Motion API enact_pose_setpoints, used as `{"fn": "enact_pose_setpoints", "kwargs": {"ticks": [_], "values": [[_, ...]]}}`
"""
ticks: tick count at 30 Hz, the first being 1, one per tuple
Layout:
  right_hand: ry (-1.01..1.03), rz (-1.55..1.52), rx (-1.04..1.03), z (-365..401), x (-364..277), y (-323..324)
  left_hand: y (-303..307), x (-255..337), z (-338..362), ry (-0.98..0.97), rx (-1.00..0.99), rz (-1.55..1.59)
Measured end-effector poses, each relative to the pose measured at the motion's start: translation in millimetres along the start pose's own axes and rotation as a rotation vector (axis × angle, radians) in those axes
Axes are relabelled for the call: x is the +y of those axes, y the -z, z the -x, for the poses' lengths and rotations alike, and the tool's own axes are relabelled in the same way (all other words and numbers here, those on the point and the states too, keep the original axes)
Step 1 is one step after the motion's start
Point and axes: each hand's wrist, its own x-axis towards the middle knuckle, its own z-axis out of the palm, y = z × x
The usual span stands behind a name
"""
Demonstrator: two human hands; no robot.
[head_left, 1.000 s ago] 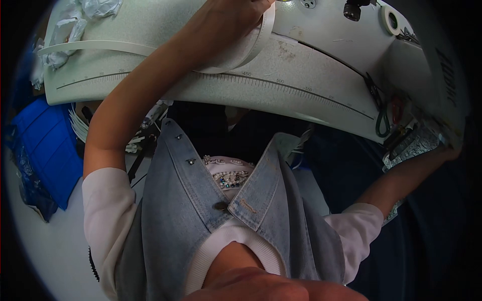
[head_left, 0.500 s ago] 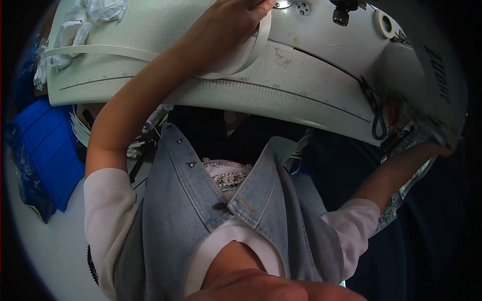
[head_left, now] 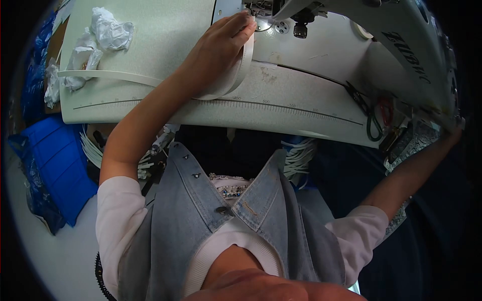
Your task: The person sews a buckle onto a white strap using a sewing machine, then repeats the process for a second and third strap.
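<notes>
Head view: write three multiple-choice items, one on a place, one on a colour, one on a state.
1. Where does the left hand lie? A on a blue bag; B on the white strip at the sewing machine; C in the lap.
2. What colour is the strip? A red; B black; C white.
3. How is the paper on the table? A crumpled; B folded flat; C rolled.
Key: B, its fingers press the strip beside the machine head; C, it runs white across the table; A, it lies in creased wads.
</notes>
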Motion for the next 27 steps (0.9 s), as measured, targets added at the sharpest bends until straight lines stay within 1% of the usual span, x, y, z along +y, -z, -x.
{"fn": "enact_pose_setpoints", "kwargs": {"ticks": [4,6,8,9,12,14,15,16,17,19,21,22,24,27], "values": [[0.260,0.099,0.089,29,16,-18,2,5,-4,0.007,-0.015,0.020],[0.379,0.243,0.171,58,17,-25,5,6,-4,-0.001,-0.025,0.020],[0.535,0.376,0.252,61,3,-42,4,7,-8,0.002,0.002,0.015],[0.545,0.373,0.254,64,-3,-52,3,5,-8,-0.013,0.006,0.001],[0.521,0.180,0.355,87,-19,-72,-2,2,-4,-0.020,0.003,0.003],[0.445,0.036,0.325,99,-35,-78,2,4,-5,-0.005,0.010,0.013],[0.422,-0.017,0.315,104,-44,-81,9,5,-4,0.002,-0.059,0.058],[0.566,0.542,0.339,115,-56,-74,15,6,-1,0.011,-0.133,0.109],[0.609,0.677,0.418,123,-65,-71,17,8,4,0.015,-0.135,0.109],[0.628,0.580,0.572,149,-88,-76,19,11,12,-0.129,-0.099,0.012],[0.661,0.480,0.646,181,-115,-88,13,7,12,-0.150,-0.062,-0.008],[0.687,0.441,0.652,197,-128,-96,11,4,12,-0.175,-0.027,-0.021],[0.734,0.383,0.620,222,-149,-117,12,2,3,-0.155,-0.035,-0.028],[0.757,0.272,0.502,250,-179,-147,13,-2,-8,-0.130,-0.057,-0.032]]}}
